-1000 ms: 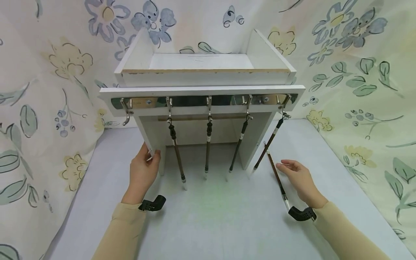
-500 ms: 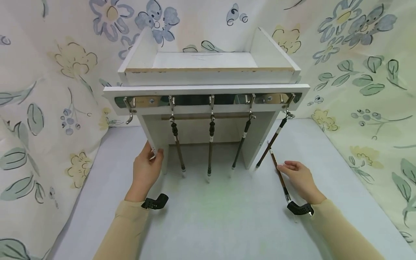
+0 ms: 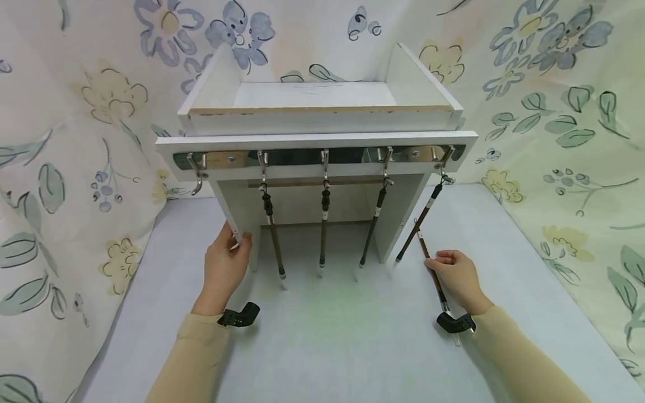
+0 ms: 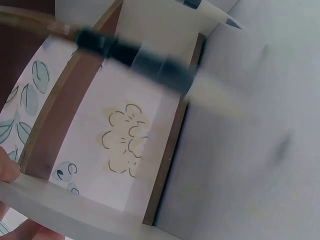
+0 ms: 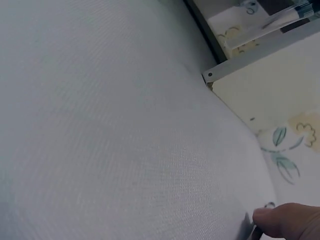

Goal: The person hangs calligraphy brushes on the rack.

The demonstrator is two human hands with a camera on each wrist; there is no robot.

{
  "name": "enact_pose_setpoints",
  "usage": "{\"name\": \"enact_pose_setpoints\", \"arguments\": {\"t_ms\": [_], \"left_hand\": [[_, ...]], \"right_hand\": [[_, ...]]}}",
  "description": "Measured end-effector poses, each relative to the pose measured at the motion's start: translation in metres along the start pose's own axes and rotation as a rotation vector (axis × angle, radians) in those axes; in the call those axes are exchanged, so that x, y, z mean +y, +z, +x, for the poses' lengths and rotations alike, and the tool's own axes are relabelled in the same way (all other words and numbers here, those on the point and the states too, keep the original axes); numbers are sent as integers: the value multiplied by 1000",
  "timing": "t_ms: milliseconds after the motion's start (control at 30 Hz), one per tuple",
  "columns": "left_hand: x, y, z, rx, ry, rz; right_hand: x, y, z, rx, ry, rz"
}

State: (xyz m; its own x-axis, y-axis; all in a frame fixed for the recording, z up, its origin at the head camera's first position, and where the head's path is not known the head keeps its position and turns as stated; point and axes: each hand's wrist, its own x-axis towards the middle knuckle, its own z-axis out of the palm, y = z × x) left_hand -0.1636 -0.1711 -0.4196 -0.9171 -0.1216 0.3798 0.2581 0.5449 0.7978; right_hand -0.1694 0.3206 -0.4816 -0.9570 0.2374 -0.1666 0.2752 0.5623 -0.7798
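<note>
My left hand (image 3: 225,267) holds the front edge of the white rack's (image 3: 322,120) left side panel, thumb on one face and fingers curled round the other, which looks meant to steady the rack where it stands. My right hand (image 3: 457,280) lies on the grey table (image 3: 327,336) with its fingers curled down onto a loose brush (image 3: 431,273), pinching the dark handle near its middle; the brush lies flat, its loop end pointing away from my fingertips toward the rack and its bristle end running back under my wrist. Just beyond my right fingertips a hanging brush (image 3: 417,224) slants from the rightmost hook, its tip close to the loose one, so it crowds the way up. Three more brushes (image 3: 323,229) hang between my two hands inside the rack. Above my left fingers one hook (image 3: 196,173) carries nothing. Flowered cloth (image 3: 554,112) drapes behind and to both sides.
</note>
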Motion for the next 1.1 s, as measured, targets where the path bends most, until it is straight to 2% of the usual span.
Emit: {"name": "enact_pose_setpoints", "arguments": {"t_ms": [500,833,1100], "left_hand": [[-3,-4,0,12,9,27],[-1,-4,-1,10,9,9],[0,-1,0,-5,3,7]], "right_hand": [[-13,0,3,-43,-24,-48],[-24,-18,7,-142,-5,-103],[-34,-30,-1,-146,-1,-9]]}}
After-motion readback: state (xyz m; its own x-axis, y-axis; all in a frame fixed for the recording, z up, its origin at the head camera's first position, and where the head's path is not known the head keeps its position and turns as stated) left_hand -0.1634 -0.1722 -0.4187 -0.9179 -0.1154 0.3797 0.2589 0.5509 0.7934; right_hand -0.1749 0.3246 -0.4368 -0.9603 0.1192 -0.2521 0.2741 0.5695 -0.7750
